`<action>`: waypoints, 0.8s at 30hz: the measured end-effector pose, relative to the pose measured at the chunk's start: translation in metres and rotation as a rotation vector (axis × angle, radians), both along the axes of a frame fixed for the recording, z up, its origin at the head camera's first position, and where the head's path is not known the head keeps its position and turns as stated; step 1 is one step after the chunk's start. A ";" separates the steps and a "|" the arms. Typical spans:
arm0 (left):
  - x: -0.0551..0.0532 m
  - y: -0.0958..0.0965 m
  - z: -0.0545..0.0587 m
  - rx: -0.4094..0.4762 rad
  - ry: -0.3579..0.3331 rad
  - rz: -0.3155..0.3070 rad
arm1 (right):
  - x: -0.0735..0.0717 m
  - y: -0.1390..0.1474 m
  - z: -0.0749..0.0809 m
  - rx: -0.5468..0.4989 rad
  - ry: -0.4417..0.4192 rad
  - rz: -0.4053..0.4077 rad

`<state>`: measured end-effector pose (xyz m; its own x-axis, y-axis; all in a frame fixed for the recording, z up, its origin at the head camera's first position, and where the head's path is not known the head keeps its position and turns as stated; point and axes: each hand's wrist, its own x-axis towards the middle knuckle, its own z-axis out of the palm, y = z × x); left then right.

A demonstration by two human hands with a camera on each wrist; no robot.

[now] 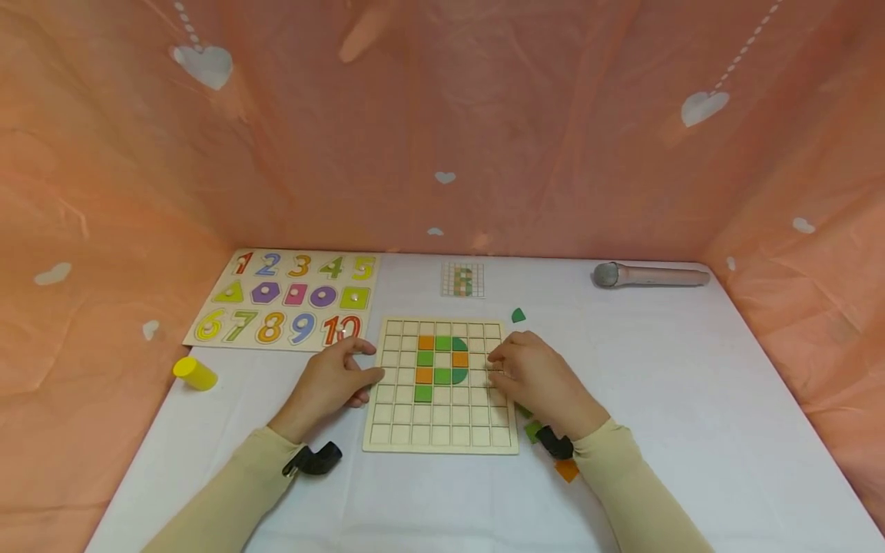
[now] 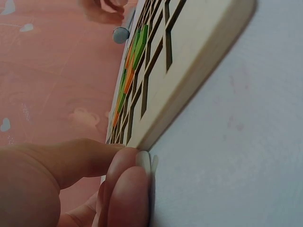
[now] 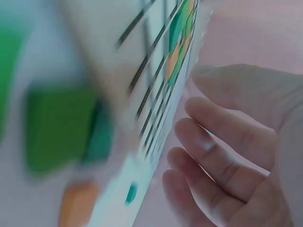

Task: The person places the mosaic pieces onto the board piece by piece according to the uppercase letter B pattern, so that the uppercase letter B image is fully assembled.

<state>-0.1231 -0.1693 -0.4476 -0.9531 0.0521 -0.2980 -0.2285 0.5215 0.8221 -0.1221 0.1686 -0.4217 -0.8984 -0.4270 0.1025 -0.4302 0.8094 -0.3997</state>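
Note:
A square wooden grid board (image 1: 442, 438) lies on the white table, with orange, green and dark green pieces forming a P-like shape; one is a green square tile (image 1: 423, 394). My left hand (image 1: 330, 378) is at the board's left edge. In the left wrist view, its thumb meets the rim and its curled fingers grip beside it. My right hand (image 1: 542, 380) hovers at the right edge, fingers loosely bent and apart. Nothing shows between them in the right wrist view. Loose green (image 1: 532, 431) and orange (image 1: 567, 470) pieces lie partly hidden under the right wrist.
A dark green quarter-round piece (image 1: 518, 315) lies beyond the right hand. Behind the board is a small pattern card (image 1: 463, 279). A number-and-shape puzzle (image 1: 283, 299) and a yellow cylinder (image 1: 196, 373) are on the left. A microphone (image 1: 650, 276) lies at the back right.

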 end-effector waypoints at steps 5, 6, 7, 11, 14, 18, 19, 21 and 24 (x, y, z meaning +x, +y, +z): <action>0.000 -0.001 -0.001 0.007 -0.004 -0.003 | 0.002 0.031 0.000 0.011 -0.024 -0.064; 0.000 -0.001 -0.001 0.007 -0.003 -0.004 | 0.003 0.037 0.000 0.022 -0.025 -0.072; 0.000 -0.001 -0.001 0.010 -0.002 -0.006 | 0.003 0.042 0.001 0.032 -0.027 -0.074; 0.000 -0.001 -0.001 0.011 0.005 -0.006 | 0.006 0.058 0.001 0.063 -0.027 -0.065; 0.000 -0.001 0.000 0.010 0.006 -0.005 | 0.008 0.064 -0.001 0.057 -0.038 -0.058; 0.000 -0.001 0.001 0.004 0.002 -0.003 | 0.012 0.069 -0.007 0.043 -0.094 -0.082; 0.000 -0.001 0.001 0.001 -0.001 0.000 | 0.013 0.070 -0.007 0.043 -0.104 -0.088; 0.000 -0.001 0.000 -0.003 -0.002 0.000 | 0.015 0.072 -0.009 0.043 -0.116 -0.103; 0.000 -0.001 -0.001 -0.006 0.001 -0.007 | 0.016 0.075 -0.010 0.046 -0.106 -0.105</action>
